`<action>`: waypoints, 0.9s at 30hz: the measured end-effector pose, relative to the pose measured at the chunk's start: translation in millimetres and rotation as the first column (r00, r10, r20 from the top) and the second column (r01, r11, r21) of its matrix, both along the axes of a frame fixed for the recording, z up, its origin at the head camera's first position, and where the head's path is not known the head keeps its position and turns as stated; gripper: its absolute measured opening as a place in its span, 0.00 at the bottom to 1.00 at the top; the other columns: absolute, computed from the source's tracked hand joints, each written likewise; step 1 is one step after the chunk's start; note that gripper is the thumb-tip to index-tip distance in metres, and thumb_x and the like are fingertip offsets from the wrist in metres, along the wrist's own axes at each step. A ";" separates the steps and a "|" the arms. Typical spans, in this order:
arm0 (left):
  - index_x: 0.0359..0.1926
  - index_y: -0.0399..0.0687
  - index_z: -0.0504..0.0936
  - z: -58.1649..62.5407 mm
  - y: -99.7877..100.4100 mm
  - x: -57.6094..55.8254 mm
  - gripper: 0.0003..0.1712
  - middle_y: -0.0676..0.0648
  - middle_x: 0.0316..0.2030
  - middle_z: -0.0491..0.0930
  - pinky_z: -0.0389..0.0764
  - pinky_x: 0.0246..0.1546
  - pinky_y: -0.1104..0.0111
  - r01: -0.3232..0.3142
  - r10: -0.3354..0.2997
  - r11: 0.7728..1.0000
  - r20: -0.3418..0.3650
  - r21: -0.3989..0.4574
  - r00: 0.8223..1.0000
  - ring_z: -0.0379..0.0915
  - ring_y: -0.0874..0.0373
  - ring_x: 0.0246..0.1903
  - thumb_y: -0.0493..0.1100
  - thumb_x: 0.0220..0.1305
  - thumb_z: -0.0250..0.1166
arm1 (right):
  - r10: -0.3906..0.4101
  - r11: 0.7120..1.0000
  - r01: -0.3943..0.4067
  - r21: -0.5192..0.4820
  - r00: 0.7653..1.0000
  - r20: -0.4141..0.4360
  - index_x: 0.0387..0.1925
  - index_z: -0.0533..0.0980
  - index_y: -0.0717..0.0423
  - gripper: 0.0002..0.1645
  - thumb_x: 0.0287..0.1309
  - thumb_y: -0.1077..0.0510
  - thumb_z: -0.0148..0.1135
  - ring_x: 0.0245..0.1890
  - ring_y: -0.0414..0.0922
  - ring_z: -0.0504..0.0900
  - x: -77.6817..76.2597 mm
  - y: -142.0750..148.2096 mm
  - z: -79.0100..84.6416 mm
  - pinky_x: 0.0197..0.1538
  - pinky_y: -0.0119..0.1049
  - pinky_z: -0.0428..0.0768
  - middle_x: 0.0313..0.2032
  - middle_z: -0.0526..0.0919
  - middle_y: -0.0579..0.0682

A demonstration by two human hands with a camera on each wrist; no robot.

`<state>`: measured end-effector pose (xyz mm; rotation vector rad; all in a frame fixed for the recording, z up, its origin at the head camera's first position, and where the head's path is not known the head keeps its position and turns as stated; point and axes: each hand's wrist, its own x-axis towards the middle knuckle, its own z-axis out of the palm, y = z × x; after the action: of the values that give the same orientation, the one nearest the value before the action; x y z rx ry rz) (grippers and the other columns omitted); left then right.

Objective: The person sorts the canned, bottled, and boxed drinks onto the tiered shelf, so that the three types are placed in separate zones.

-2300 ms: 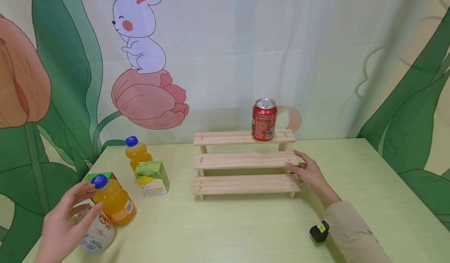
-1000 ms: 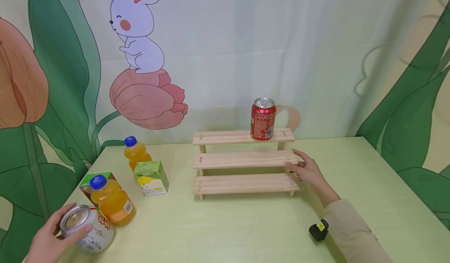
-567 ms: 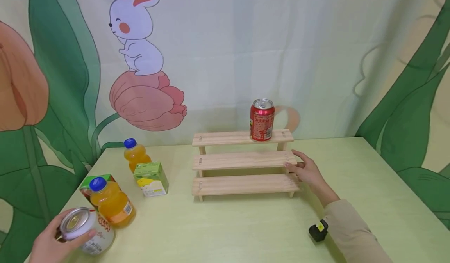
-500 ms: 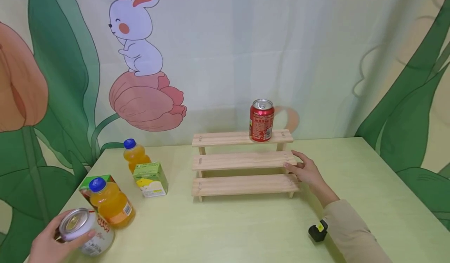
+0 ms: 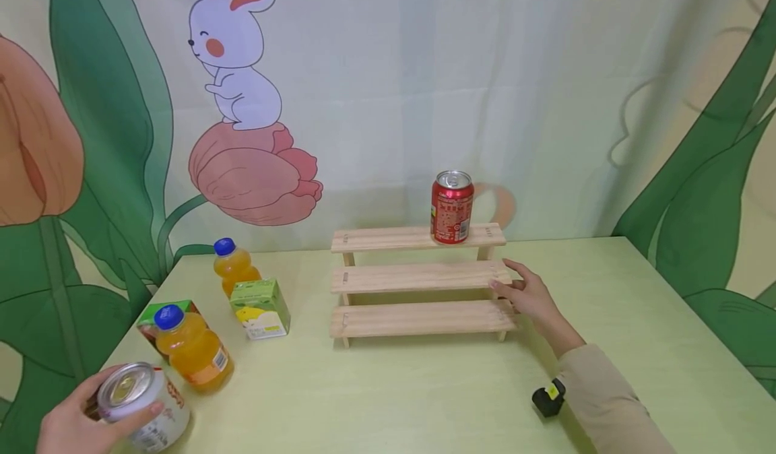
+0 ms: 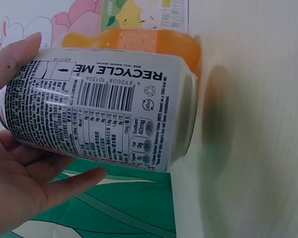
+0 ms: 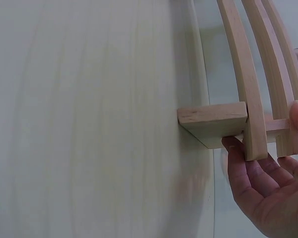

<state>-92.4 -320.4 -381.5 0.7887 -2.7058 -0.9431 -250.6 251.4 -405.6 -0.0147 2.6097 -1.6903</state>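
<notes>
Shifted slightly nearer and leftward since the frame half a second ago, carrying along the white can [image 5: 150, 400]. From the head: gripping it in the left hand [image 5: 73, 420], with the thumb across its near side. Placed near and left of the wooden rack [image 5: 418, 278], well apart from it, with the orange bottle [image 5: 194, 349] just beyond and to the right. Kept roughly upright along the long axis. Far closer to the left hand than to the right hand [image 5: 530, 296].

From the left wrist: running lengthwise across the view, with the base toward the surface [image 6: 268, 124] and a shadow [image 6: 217, 134] past it; seeming slightly raised or tipped, cannot tell which. Held near the top end, between thumb and fingers.

From the right wrist: holding the rack's right end, opposite the side toward the white can, with fingers curled against the wood.
</notes>
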 end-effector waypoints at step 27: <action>0.53 0.33 0.71 30.0 40.3 3.9 0.47 0.32 0.41 0.78 0.73 0.25 0.69 0.283 -0.293 0.954 -0.102 -0.103 0.951 0.75 0.44 0.36 0.57 0.36 0.76 | 0.000 1.000 0.001 -0.017 1.000 0.008 0.68 0.50 0.61 0.41 0.61 0.51 0.55 0.29 0.38 0.79 -1.4 -0.2 0.8 0.21 0.29 0.67 0.41 0.78 0.67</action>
<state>-88.4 -280.1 -351.5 0.3146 -2.7829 -0.8869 -252.0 251.3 -404.7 -0.0079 2.5903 -1.7086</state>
